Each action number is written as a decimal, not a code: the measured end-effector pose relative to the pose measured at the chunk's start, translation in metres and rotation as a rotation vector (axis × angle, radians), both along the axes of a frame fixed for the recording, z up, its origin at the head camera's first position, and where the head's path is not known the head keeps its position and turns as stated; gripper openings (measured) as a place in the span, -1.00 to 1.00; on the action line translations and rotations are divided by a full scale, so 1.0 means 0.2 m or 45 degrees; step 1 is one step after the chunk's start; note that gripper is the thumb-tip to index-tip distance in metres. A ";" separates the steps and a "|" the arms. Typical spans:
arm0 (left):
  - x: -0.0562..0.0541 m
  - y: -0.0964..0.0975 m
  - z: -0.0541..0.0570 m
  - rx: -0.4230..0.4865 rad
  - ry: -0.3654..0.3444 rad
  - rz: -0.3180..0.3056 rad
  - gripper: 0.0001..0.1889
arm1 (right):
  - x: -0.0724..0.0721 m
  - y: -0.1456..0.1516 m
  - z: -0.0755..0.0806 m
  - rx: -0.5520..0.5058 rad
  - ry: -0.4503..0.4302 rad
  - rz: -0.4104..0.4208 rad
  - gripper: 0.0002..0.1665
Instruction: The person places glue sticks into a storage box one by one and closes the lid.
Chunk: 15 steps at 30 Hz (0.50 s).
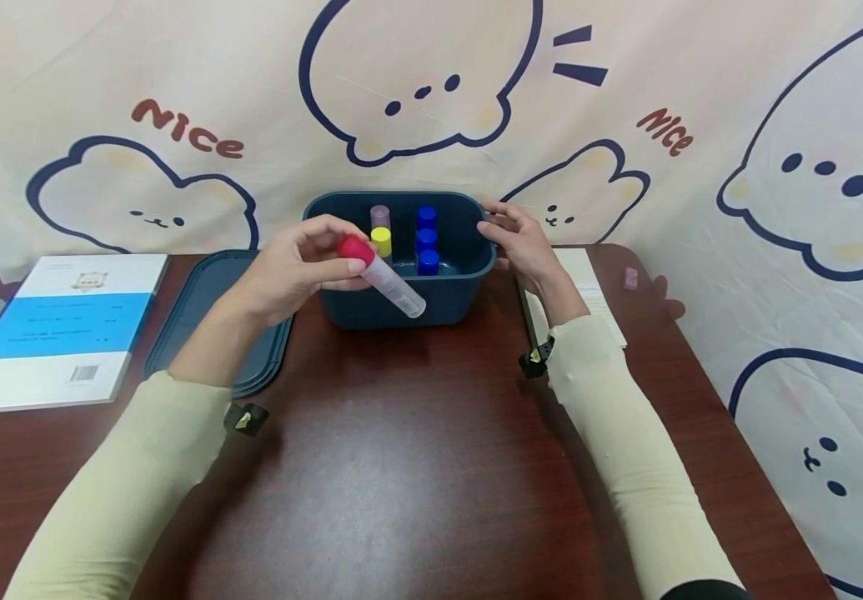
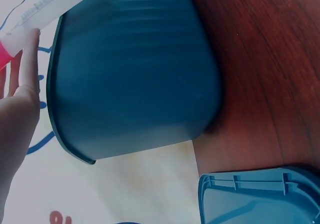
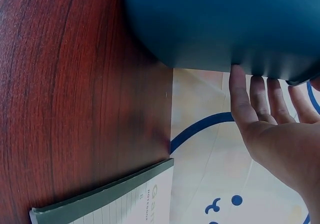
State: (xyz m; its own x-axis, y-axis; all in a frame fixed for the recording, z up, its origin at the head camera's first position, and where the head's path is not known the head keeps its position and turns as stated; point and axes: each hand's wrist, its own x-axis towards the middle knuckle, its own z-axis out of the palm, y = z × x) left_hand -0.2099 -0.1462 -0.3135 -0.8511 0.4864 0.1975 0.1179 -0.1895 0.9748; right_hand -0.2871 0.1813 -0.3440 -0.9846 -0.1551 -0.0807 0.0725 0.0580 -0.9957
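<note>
My left hand (image 1: 299, 267) grips a clear plastic tube by its red cap (image 1: 354, 248). The tube (image 1: 398, 289) slants down to the right, over the front rim of a dark teal storage bin (image 1: 401, 305). Inside the bin stand three blue-capped tubes (image 1: 427, 240), a yellow-capped tube (image 1: 382, 240) and a purple-topped one (image 1: 380, 217). At the bin's right end, my right hand (image 1: 524, 243) holds the rim, thumb at the top edge. Its fingertips (image 3: 238, 73) press against the outer wall in the right wrist view.
Left of the bin lies a teal lid (image 1: 202, 292), partly behind my left forearm. A white and blue book (image 1: 63, 321) lies farther left. A lined notebook (image 1: 589, 287) lies under my right wrist, with a small pink block (image 1: 630, 278) beyond it. A patterned cloth (image 1: 416, 50) hangs behind the table.
</note>
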 end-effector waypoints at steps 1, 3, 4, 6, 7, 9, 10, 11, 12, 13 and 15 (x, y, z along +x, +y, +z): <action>0.00 0.00 0.00 0.037 -0.001 0.000 -0.75 | 0.00 0.00 0.00 0.002 -0.001 0.000 -0.43; -0.01 -0.01 0.00 0.085 0.006 0.007 -0.75 | 0.00 0.00 0.00 0.008 -0.001 0.000 -0.43; -0.01 -0.01 0.00 0.102 0.010 0.014 -0.75 | 0.00 0.00 0.00 0.010 -0.002 0.000 -0.43; -0.01 -0.02 0.00 0.133 0.014 0.023 -0.75 | 0.00 0.00 0.00 0.016 -0.001 0.000 -0.42; -0.01 -0.02 0.00 0.145 0.015 0.031 -0.75 | 0.00 0.00 0.00 0.018 -0.001 0.001 -0.42; -0.01 -0.02 0.00 0.167 0.015 0.053 -0.76 | 0.00 0.00 0.00 0.016 0.002 0.002 -0.42; -0.01 -0.02 0.00 0.181 0.012 0.062 -0.76 | 0.00 0.00 0.00 0.018 0.003 0.001 -0.42; -0.01 -0.02 0.00 0.192 0.009 0.074 -0.77 | 0.00 0.00 0.00 0.017 0.003 0.002 -0.42; -0.01 -0.02 0.00 0.205 0.004 0.087 -0.77 | 0.00 0.00 0.00 0.016 0.003 0.002 -0.42; -0.01 -0.02 0.00 0.215 0.002 0.099 -0.77 | 0.00 0.00 0.00 0.016 0.002 0.002 -0.42; -0.02 -0.02 0.00 0.243 -0.006 0.115 -0.78 | -0.01 0.00 0.00 0.014 0.001 0.001 -0.42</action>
State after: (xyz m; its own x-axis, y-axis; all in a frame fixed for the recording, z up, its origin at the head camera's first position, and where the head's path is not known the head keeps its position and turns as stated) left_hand -0.2135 -0.1507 -0.3142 -0.8905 0.3626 0.2749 0.1385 -0.3594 0.9228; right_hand -0.2882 0.1820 -0.3446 -0.9845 -0.1553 -0.0817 0.0718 0.0687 -0.9951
